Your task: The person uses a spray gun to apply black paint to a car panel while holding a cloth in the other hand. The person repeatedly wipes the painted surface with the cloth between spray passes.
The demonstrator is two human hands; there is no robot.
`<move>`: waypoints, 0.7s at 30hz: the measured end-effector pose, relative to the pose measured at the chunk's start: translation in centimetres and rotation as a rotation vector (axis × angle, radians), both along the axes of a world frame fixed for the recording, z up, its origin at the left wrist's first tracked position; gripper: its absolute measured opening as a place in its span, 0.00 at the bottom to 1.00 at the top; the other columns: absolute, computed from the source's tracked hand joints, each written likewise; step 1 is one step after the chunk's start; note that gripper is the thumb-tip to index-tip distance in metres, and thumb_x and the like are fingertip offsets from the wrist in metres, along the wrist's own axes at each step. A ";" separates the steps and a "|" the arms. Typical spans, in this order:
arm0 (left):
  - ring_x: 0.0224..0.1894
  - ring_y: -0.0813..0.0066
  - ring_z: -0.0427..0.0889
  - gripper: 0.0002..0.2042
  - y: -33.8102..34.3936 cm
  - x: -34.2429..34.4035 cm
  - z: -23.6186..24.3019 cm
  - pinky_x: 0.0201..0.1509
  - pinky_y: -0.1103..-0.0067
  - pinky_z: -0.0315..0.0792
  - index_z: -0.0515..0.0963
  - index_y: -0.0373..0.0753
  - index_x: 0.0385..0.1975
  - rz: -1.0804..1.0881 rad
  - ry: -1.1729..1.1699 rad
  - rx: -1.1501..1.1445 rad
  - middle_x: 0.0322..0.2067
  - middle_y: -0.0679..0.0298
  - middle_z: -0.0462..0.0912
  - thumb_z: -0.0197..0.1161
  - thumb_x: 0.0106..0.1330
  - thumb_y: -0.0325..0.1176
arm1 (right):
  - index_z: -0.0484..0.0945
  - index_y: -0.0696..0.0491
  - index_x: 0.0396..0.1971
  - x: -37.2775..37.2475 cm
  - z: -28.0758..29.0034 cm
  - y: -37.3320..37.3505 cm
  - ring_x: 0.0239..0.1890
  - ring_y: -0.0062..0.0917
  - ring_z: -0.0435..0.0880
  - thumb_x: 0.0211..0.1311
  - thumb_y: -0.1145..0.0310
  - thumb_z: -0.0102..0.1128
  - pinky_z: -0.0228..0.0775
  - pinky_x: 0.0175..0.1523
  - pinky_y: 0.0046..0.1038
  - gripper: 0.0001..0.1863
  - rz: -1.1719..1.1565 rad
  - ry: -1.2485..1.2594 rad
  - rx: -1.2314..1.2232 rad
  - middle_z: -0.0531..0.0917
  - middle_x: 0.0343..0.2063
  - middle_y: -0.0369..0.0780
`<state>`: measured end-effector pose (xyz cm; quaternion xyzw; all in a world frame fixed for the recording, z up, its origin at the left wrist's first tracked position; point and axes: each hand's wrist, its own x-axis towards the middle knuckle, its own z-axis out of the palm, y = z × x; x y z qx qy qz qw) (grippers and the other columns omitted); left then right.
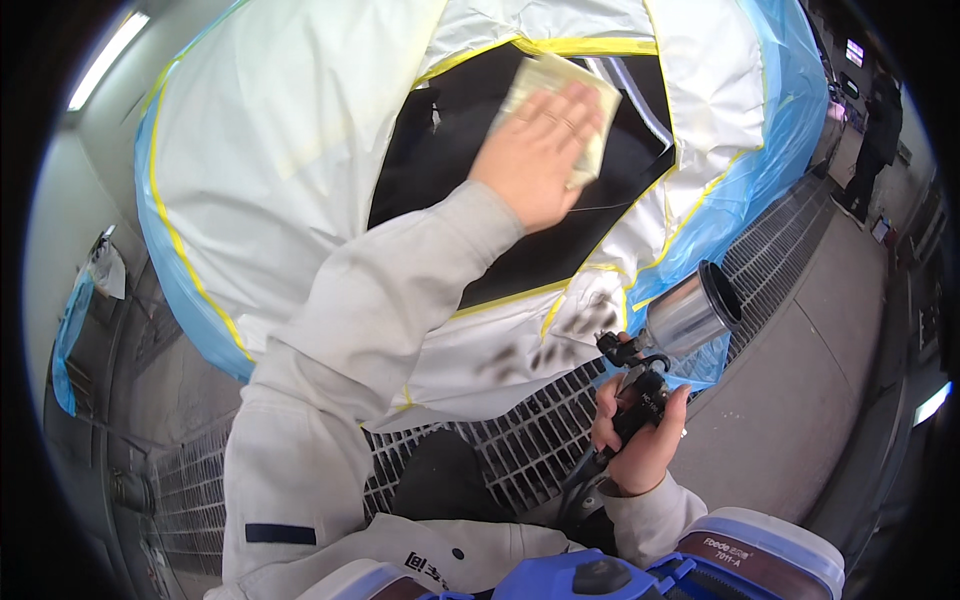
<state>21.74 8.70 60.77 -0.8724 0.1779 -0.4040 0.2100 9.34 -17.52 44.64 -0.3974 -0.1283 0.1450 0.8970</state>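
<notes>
My left hand (535, 155) holds a pale yellow cloth (598, 120) against a glossy black panel (420, 180), its fingers laid together over the cloth. The panel is framed by white masking sheets (260, 120) edged with yellow tape (600, 45). Lower right, my right hand (640, 435) is closed around the grip of a black spray gun (625, 350) with a large metal cup (690, 310) on it, tilted toward the right, and a dark hose trailing downward. Dark sprayed patches mark the white sheet left of the gun.
Blue plastic film (760, 200) wraps the outer edges of the covered body. A floor grating (480, 420) runs beneath it. A person in dark clothes (870, 150) stands at the far right. A rack with hanging blue plastic (75, 340) is at the left wall. A blue respirator (600, 575) shows below.
</notes>
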 end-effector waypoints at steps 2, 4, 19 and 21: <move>0.82 0.57 0.58 0.35 0.0 -0.1 0.6 0.84 0.59 0.53 0.66 0.38 0.76 -0.031 0.108 0.115 0.79 0.54 0.63 0.64 0.72 0.46 | 0.71 0.54 0.43 0.7 0.1 0.0 0.14 0.17 0.63 0.79 0.28 0.32 0.56 0.20 0.22 0.39 0.004 -0.022 -0.037 0.76 0.29 0.39; 0.82 0.57 0.59 0.33 0.8 -1.8 1.1 0.84 0.59 0.54 0.66 0.38 0.76 0.068 0.125 0.060 0.79 0.54 0.63 0.63 0.73 0.43 | 0.70 0.54 0.37 0.9 0.0 -0.1 0.13 0.17 0.62 0.78 0.27 0.30 0.60 0.20 0.23 0.40 -0.012 -0.021 -0.065 0.74 0.28 0.39; 0.82 0.57 0.58 0.35 -4.1 1.1 -2.8 0.83 0.58 0.54 0.70 0.36 0.73 -0.001 -0.110 -0.106 0.77 0.55 0.66 0.63 0.63 0.38 | 0.72 0.56 0.55 -0.5 -0.1 -0.6 0.16 0.15 0.61 0.79 0.29 0.31 0.55 0.24 0.19 0.41 -0.016 -0.036 -0.046 0.75 0.29 0.37; 0.82 0.59 0.58 0.35 -4.6 2.9 -2.0 0.84 0.59 0.54 0.70 0.36 0.73 0.015 0.022 0.070 0.77 0.56 0.66 0.62 0.63 0.40 | 0.72 0.56 0.53 -0.5 0.0 -0.6 0.16 0.15 0.61 0.79 0.29 0.32 0.55 0.24 0.19 0.41 -0.007 -0.059 -0.037 0.75 0.29 0.37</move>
